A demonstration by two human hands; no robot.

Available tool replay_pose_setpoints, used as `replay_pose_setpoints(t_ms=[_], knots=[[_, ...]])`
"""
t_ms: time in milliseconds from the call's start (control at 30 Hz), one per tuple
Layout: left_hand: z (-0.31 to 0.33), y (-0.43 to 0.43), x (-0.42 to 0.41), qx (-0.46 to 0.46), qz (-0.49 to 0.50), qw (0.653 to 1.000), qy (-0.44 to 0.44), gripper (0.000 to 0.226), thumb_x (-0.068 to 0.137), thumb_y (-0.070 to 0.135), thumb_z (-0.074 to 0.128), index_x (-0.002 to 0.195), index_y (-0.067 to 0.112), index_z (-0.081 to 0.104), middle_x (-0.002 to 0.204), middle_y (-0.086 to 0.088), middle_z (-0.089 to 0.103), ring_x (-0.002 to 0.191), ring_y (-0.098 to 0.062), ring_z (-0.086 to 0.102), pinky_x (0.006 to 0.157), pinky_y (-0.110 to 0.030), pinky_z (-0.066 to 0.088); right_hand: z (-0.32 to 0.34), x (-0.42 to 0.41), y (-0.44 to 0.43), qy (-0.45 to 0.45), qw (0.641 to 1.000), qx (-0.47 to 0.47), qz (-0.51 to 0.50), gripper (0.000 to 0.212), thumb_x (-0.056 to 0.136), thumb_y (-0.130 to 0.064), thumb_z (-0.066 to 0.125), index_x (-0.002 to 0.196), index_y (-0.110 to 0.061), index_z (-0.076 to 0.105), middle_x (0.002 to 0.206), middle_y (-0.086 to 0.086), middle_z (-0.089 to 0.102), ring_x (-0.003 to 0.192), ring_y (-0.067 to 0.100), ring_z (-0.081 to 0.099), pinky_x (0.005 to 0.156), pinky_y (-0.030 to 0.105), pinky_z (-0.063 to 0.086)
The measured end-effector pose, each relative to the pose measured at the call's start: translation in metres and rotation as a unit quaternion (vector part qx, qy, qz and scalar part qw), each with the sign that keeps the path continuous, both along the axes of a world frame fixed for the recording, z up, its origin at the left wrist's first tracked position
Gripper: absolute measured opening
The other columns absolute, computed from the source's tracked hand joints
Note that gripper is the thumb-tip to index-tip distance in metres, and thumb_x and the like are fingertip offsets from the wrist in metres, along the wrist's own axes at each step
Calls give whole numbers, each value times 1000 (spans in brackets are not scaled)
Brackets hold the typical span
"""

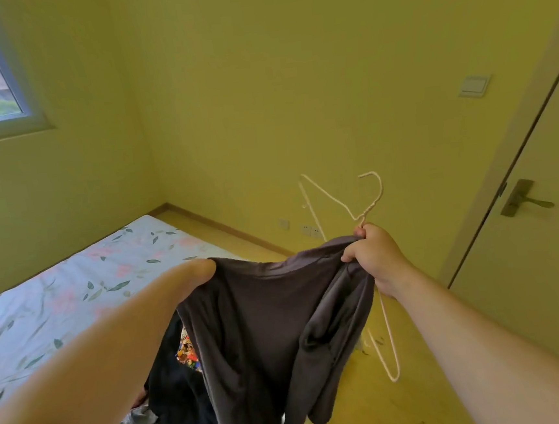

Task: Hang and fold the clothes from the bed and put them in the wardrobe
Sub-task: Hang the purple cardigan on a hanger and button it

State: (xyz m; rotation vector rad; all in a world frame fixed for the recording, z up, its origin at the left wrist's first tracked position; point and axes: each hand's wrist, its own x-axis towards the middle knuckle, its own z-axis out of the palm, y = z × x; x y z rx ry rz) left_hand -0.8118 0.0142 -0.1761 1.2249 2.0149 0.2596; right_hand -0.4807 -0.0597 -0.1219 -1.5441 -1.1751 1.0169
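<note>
Shirt (263, 314) stretched out in the air to take the hanger (372, 190).
The right hand (373, 254) has its fingers curled round the shirt's top edge and the hanger's neck together, hook upward, probably so the wire can go in without a regrip. The left hand (195, 270) has its fingers hidden behind the cloth, so I cannot tell its grip. The shirt hangs above dark clothes (176, 396) beside the bed (74, 280).

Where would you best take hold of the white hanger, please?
Take the white hanger at its twisted neck just under the hook, coming from the right: both wire arms meet there, and the grey shirt hangs to its left. The right hand pinches that spot.
</note>
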Motion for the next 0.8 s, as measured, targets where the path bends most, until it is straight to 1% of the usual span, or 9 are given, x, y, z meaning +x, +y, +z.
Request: replay_pose_setpoints(t_ms=[67, 133, 300, 400, 467, 533, 633, 700, 800], knots=[[-8, -5, -4, -45, 49, 994, -88, 44, 102, 33, 45, 136, 6, 53, 134, -20, 60, 119, -40, 59, 106, -53, 47, 0, -3, -2, 30, 999, -3, 33, 47, 63, 7, 62, 74, -25, 30, 77, 1, 37, 74, 20, 34, 66, 35, 28], [-16, -6, -10, -79, 97, 976, -181, 33, 100, 21, 52, 125, 0, 55, 119, -25, 66, 107, -42, 65, 97, -55, 54, 1, -7, -2, 56, 996, -20, 66, 48, 57, 9, 62, 69, -27, 33, 70, -2, 38, 71, 20, 35, 62, 34, 28], [-25, -1, -27, -92, 134, 926, -339, 18, 104, 5, 47, 117, -4, 54, 120, -25, 63, 105, -39, 63, 81, -51, 53, 4, -13, -8, 17, 964, -111, 240, 43, 41, 2, 60, 60, -23, 31, 63, -6, 30, 62, 18, 27, 54, 30, 26], [-28, 3, -39, -50, 148, 927, -341, 14, 103, 12, 52, 100, 0, 58, 95, -20, 68, 84, -35, 66, 81, -48, 57, 2, -15, -9, -75, 943, -172, 273, 30, 39, -2, 63, 56, -24, 54, 63, -22, 51, 69, 6, 45, 60, 21, 38], [-26, 6, -42, -19, 157, 938, -309, 16, 102, 16, 56, 102, 0, 57, 95, -20, 70, 85, -35, 67, 86, -47, 59, -1, -18, -8, -138, 930, -187, 285, 25, 40, -4, 63, 51, -26, 57, 60, -25, 50, 69, 3, 43, 59, 20, 35], [-19, 8, -37, 14, 142, 953, -269, 17, 99, 17, 63, 107, 2, 61, 102, -20, 71, 92, -36, 69, 85, -48, 60, -5, -22, -6, -180, 927, -180, 275, 22, 41, -5, 64, 52, -19, 50, 62, -17, 47, 68, 10, 42, 58, 24, 32], [-6, 6, -16, 39, 112, 963, -243, 21, 95, 23, 68, 107, 5, 64, 100, -19, 73, 90, -36, 71, 70, -41, 62, -11, -28, 0, -194, 927, -174, 269, 35, 53, 2, 67, 60, -21, 40, 66, -9, 41, 68, 16, 36, 59, 28, 28], [2, 3, -1, 63, 96, 960, -254, 19, 96, 22, 66, 105, 6, 68, 96, -18, 74, 85, -34, 73, 65, -39, 62, -14, -32, 4, -203, 925, -172, 271, 33, 54, 2, 67, 69, -19, 45, 75, -1, 45, 74, 19, 40, 65, 29, 31], [14, -8, 24, 111, 47, 952, -282, 16, 96, 15, 62, 92, 11, 77, 90, -15, 77, 79, -29, 75, 72, -42, 64, -15, -40, 8, -216, 927, -168, 256, 29, 53, -2, 67, 79, -5, 55, 87, 13, 60, 91, 31, 56, 80, 32, 45]])
